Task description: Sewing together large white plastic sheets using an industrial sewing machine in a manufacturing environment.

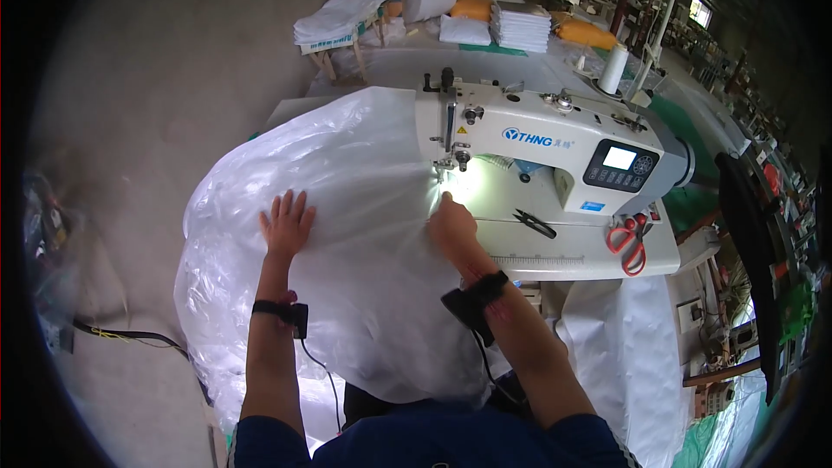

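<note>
A person sits at a sewing machine (555,152), both bare hands on a large sheet of translucent white plastic (347,208). The left hand (286,224) lies flat on the sheet, palm down, fingers straight and slightly spread, clamped on nothing; the plastic spreads out under and beyond the fingertips in every direction. The right hand (451,224) rests on the sheet's right edge with its fingers curled together and pointing at the needle (444,175); whether they pinch the plastic cannot be told. The sheet's edge runs from those fingertips under the needle, just ahead of them. The plastic is thin, glossy and crinkled, billowing in soft folds to the left of the left hand and draping down over the person's lap. The machine is smooth, boxy and off-white, with a small dark control panel (620,166). To the right of the right hand's fingers, on the flat machine bed, lie small black snips (536,224) and, further off, red-handled scissors (630,243). Each wrist wears a black strap.
</note>
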Tool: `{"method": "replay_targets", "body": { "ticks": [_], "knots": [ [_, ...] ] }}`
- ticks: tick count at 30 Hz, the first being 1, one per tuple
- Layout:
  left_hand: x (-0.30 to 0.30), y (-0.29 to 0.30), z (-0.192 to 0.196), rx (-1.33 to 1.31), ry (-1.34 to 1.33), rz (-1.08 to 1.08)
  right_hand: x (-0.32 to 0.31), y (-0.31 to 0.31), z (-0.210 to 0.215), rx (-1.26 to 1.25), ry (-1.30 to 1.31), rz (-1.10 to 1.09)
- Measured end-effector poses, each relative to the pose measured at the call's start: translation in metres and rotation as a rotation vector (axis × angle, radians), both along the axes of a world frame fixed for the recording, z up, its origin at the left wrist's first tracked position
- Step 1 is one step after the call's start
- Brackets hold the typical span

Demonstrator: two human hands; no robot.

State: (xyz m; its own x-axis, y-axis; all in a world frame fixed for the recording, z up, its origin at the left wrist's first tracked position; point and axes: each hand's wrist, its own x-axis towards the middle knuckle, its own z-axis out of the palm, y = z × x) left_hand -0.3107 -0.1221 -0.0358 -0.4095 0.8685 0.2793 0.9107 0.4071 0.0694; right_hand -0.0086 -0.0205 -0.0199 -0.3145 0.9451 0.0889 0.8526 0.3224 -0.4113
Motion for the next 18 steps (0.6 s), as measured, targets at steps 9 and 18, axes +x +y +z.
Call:
{"method": "replay_targets", "body": {
  "ticks": [9, 18],
  "knots": [
    [-0.020, 0.021, 0.009, 0.045, -0.101, -0.144, 0.105, -0.161, -0.030, -1.091, 0.667, 0.268],
    [0.047, -0.174, -0.055, 0.483, -0.231, 0.008, 0.167, -0.228, -0.064, -1.072, 0.265, 0.282]
  ]
}}
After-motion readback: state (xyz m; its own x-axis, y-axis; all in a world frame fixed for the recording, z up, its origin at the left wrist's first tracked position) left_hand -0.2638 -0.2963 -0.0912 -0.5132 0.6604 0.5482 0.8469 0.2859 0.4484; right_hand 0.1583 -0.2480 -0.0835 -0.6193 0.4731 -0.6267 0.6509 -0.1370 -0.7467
